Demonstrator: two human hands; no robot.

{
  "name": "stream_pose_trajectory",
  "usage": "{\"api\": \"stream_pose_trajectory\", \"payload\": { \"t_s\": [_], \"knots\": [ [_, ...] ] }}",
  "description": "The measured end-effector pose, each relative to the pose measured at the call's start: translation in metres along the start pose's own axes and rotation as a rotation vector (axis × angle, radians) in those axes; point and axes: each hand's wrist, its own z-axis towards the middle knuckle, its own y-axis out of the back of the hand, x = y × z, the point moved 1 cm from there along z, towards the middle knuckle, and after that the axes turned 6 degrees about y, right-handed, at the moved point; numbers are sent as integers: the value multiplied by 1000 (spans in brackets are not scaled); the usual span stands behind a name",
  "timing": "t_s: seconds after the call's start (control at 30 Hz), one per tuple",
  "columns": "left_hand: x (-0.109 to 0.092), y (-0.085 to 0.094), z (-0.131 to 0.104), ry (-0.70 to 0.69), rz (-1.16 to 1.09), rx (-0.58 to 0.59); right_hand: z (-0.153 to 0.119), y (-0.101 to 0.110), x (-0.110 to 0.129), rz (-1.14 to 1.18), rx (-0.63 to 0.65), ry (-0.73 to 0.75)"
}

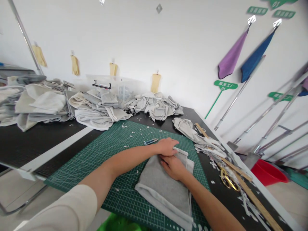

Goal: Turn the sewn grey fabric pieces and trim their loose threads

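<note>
A folded piece of light grey cloth (163,183) lies on a green gridded cutting mat (96,160), its pale hemmed edge towards me. At the cloth's far edge is my left hand (167,146), thumb and finger closed around the fabric there. Just nearer, my right hand (175,167) rests flat on top of the cloth with its thumb spread, its fingertips partly hidden under the left hand. A utility knife (150,141) with a blue-grey handle lies on the mat, left of and beyond the cloth.
Grey and white cloth piles (101,109) line the back of the black table (72,134), with a clear plastic box (122,86) behind. Scraps (214,150), gold-handled scissors (227,179) and wooden rulers (257,202) lie along the right side. A red bucket (267,171) stands beyond the table.
</note>
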Motion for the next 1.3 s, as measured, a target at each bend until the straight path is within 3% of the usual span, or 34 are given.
{"api": "stream_pose_trajectory", "payload": {
  "t_s": [0.1, 0.23, 0.3, 0.4, 0.5, 0.6, 0.73, 0.93, 1.13, 1.2, 1.3],
  "knots": [
    [-10, -15, 16, -9, 15, 115, -8, 4, 2, -19, -15, 32],
    [-14, -23, 22, -2, 80, 109, -25, 17, 0, -195, -114, 5],
    [-15, -23, 17, -25, 107, 63, -36, 27, -5, -313, -173, -126],
    [-18, -18, 8, -13, 74, -83, -54, 43, -22, -421, -223, -483],
    [-19, -10, 2, 48, -17, -218, -71, 52, -44, -337, -113, -826],
    [-18, -5, 0, 90, -117, -241, -82, 50, -61, -173, 6, -949],
    [-16, -4, -2, 84, -210, -211, -83, 38, -69, -34, -82, -904],
    [-15, -2, -1, -10, -368, -125, -74, 28, -62, 70, -279, -850],
    [-20, 4, 0, -90, -457, -87, -66, 40, -40, 515, -653, -663],
    [-23, 6, -1, -77, -442, -111, -61, 44, -34, 611, -683, -585],
    [-26, 8, -4, -63, -413, -150, -55, 47, -25, 587, -625, -492]
  ]
}}
